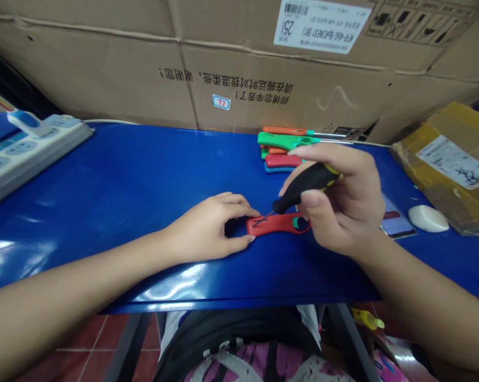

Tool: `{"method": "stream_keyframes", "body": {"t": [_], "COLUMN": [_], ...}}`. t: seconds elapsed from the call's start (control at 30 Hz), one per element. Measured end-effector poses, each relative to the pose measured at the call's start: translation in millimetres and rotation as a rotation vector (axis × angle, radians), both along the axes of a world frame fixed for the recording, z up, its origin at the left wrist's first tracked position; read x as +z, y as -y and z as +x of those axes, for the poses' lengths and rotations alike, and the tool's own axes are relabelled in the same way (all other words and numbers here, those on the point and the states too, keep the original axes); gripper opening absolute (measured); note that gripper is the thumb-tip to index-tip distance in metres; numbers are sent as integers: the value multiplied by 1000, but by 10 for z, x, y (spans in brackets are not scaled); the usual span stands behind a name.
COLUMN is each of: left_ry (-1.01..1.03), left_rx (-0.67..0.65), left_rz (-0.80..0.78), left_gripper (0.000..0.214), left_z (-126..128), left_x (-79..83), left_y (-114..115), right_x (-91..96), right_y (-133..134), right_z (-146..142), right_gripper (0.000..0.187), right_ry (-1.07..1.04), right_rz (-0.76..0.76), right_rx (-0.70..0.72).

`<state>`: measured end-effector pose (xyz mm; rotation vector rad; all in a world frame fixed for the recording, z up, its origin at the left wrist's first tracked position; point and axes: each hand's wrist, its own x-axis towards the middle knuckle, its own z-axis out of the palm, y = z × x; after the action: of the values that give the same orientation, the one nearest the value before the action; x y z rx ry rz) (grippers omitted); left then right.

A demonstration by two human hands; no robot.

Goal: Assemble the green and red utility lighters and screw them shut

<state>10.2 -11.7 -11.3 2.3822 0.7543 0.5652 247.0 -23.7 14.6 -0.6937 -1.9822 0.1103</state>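
Observation:
A red long-nosed lighter [277, 224] lies flat on the blue table, its handle end to the left and a green trigger toward the right. My left hand [213, 225] grips that handle end between thumb and fingers. In my right hand [342, 199] is a screwdriver [301, 188] with a black and yellow handle, held at a slant. Its thin shaft reaches down to dark slots in the lighter's handle; whether the tip touches or sits inside cannot be made out. The lighter's right end is hidden behind my right hand.
Several more lighters [279, 139] in green, orange, red and blue lie piled behind my right hand. A large cardboard box [231, 63] walls off the back. At left is a power strip [32, 143]; at right are a phone [396, 217], a white mouse [428, 218] and a taped parcel [454, 164].

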Motion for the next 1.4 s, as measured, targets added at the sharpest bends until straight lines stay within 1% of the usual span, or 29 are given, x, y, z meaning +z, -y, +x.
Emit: {"method": "stream_keyframes", "body": {"t": [0.07,0.1,0.17,0.23,0.3,0.33,0.4,0.5,0.53,0.57,0.67,0.7,0.73,0.77,0.87,0.9,0.93,0.97,1.03,1.07,1.1,1.13,1.23,1.27,1.3,1.4], "left_ry": [-3,-3,1,6,7,6,0,0,0,-2,-3,-1,3,4,-5,-9,-11,-10,-5,-3,0,1,-5,-9,-12,-12], "left_rx": [0,0,-4,-7,-6,-5,-3,-7,-6,-6,-6,-7,-9,-11,-12,-13,-12,-11,-11,-14,-17,-18,-16,-15,-15,-21], "left_rz": [-4,-7,-13,-14,-14,-12,-7,-3,-3,-4,-4,-4,-2,0,6,6,6,7,15,21,29,36,44,40,36,29], "left_gripper": [33,33,32,31,30,29,29,28,28,28,28,28,29,30,32,32,32,31,31,31,31,31,33,33,33,31], "left_z": [0,1,4,7,7,6,3,3,4,5,5,3,1,-1,-4,-3,-1,1,4,4,4,4,2,2,3,4], "left_x": [-1,-1,-1,0,0,1,2,3,4,4,1,0,-1,-2,-1,0,2,3,3,3,2,1,1,2,3,8], "left_y": [-1,-2,-5,-7,-8,-8,-6,-1,1,1,-1,-3,-4,-5,-5,-3,-2,-1,1,1,1,1,-1,-1,-2,-3], "right_x": [19,26,35,35,37,40,50,65,67,66,57,54,50,46,29,22,14,6,-5,-7,-7,-5,4,5,6,7], "right_y": [2,10,37,67,82,80,63,34,31,33,52,55,54,48,15,6,0,-2,0,2,3,3,3,6,13,37], "right_z": [-5,-5,-1,-2,-6,-9,-11,-8,-8,-9,-23,-29,-33,-35,-25,-18,-11,-5,6,10,13,16,21,21,21,12], "right_gripper": [40,40,42,47,51,52,50,40,38,38,47,50,51,51,45,45,45,46,52,55,57,57,53,51,50,54], "right_ry": [-34,-48,-63,-82,-89,-73,-39,-28,-31,-33,-56,-63,-62,-61,-55,-53,-59,-67,-82,-80,-66,-44,-14,-22,-40,-63], "right_rz": [115,126,42,-91,-135,-119,-29,159,192,178,-5,-56,-76,-52,120,133,103,37,-104,-134,-129,-91,89,99,70,-103], "right_rx": [10,33,78,122,146,151,145,55,53,58,146,156,150,139,80,83,103,134,199,210,202,175,52,45,64,167]}}
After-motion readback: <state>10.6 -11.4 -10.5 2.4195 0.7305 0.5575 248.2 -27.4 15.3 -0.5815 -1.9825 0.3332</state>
